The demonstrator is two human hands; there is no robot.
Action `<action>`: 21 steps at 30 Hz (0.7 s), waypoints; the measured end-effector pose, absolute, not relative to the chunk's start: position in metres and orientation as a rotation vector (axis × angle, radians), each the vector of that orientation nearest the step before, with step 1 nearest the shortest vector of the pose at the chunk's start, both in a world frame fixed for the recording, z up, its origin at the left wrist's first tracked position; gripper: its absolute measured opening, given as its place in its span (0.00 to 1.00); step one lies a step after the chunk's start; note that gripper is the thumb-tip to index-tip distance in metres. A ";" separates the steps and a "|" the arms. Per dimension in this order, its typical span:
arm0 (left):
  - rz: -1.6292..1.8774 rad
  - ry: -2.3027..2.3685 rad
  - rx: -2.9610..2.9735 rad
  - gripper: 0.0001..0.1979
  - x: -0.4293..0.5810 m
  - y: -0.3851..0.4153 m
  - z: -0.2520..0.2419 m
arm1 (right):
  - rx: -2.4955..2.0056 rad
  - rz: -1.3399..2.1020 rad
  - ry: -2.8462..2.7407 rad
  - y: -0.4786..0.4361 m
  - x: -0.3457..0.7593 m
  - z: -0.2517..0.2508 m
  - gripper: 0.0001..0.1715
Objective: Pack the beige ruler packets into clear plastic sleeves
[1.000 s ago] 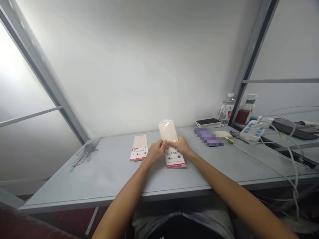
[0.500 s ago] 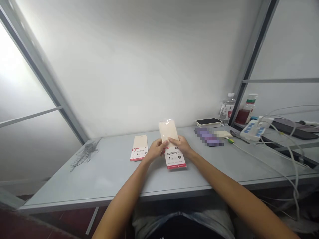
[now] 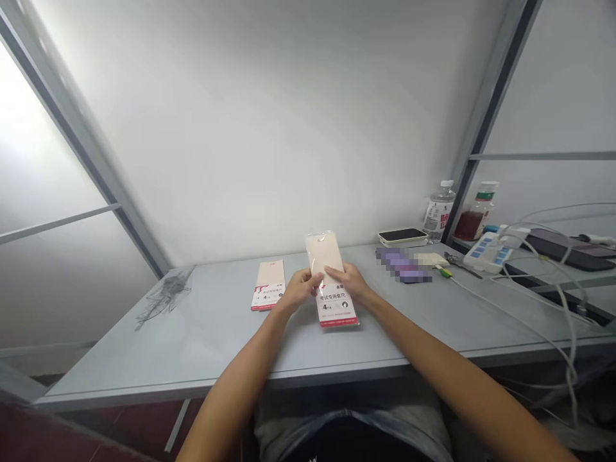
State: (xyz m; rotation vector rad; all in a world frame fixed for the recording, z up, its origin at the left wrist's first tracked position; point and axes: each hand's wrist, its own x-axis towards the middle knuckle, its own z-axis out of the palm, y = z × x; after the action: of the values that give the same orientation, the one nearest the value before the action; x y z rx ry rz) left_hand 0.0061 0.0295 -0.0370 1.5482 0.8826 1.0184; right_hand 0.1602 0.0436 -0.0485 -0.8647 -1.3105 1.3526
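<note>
Between my hands is a packaged ruler set [image 3: 333, 305], a cream card with a white and red printed lower part inside a clear sleeve. My left hand [image 3: 299, 286] grips its left edge, thumb on the front. From the right side my right hand [image 3: 355, 282] holds the same packet, with its thumb lying across the middle. The fingers behind the packet are hidden. A second ruler set packet [image 3: 271, 273] of the same look lies on the desk, just left of my left hand.
The grey desk [image 3: 192, 350] carries a boxed phone-like item [image 3: 402, 236], a blurred purple item [image 3: 403, 264], a water bottle [image 3: 439, 213] and a jar with red contents [image 3: 474, 218] on the right. A power strip [image 3: 488, 251] trails white cables [image 3: 570, 321]. Black scribble-like marks [image 3: 168, 292] are at left.
The held packet has tilted a little, its lower end shifting slightly left. Both hands keep their grip in nearly the same place.
</note>
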 end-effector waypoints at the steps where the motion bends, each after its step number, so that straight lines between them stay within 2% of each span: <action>1: 1.023 0.902 1.545 0.18 0.006 0.030 -0.037 | -0.880 1.326 -1.333 0.045 0.160 -0.049 0.20; 7: 0.980 1.305 1.578 0.18 -0.007 0.033 -0.028 | -1.055 1.102 -1.490 0.048 0.161 -0.051 0.20; 11: 0.565 1.693 1.649 0.16 -0.020 0.034 -0.027 | -1.453 0.669 -1.731 0.050 0.168 -0.052 0.18; 15: 0.456 1.873 1.674 0.15 -0.020 0.034 -0.035 | -1.753 0.209 -1.970 0.055 0.174 -0.056 0.16; 21: 0.424 2.099 1.750 0.16 -0.015 0.034 -0.038 | -1.976 0.110 -2.019 0.059 0.181 -0.064 0.28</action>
State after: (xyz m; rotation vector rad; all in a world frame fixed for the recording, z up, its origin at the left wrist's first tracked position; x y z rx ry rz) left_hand -0.0151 0.0337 -0.0378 1.7500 2.0992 0.4240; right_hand 0.1814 0.0589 -0.0636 -1.9765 -2.0189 0.1103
